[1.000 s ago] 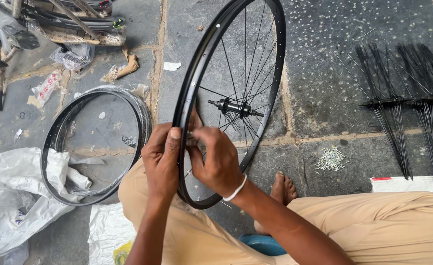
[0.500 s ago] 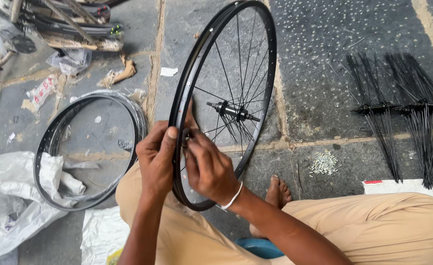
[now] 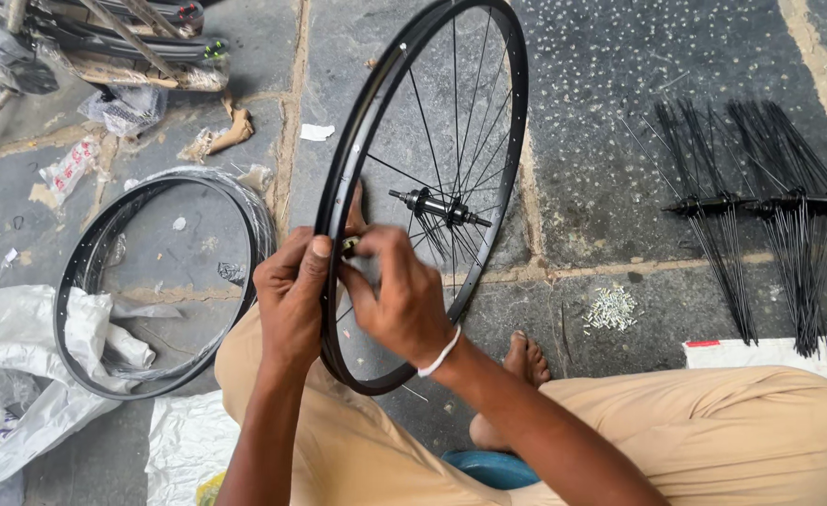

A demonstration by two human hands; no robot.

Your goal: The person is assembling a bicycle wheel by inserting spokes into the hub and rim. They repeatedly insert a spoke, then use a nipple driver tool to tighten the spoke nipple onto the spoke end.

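Observation:
A black bicycle wheel rim (image 3: pixel 505 56) stands upright on my lap, laced with thin spokes to a black hub (image 3: pixel 429 203) at its middle. My left hand (image 3: pixel 289 295) grips the rim's near left edge from outside, thumb up. My right hand (image 3: pixel 397 295), with a white band at the wrist, reaches inside the rim and pinches a small brass-coloured nipple (image 3: pixel 350 246) at the rim wall. Both hands touch the rim at about the same spot.
A bare black rim (image 3: pixel 95 258) lies flat on the stone floor at left, partly over white plastic wrapping (image 3: pixel 11 347). Two hubs with fanned black spokes (image 3: pixel 760 201) lie at right. A small pile of spoke nipples (image 3: pixel 610 309) sits near my bare foot (image 3: pixel 521 361).
The wheel and both hands stay together at the same spot on the rim; my right fingers have shifted slightly at the nipple. The view has drifted a little.

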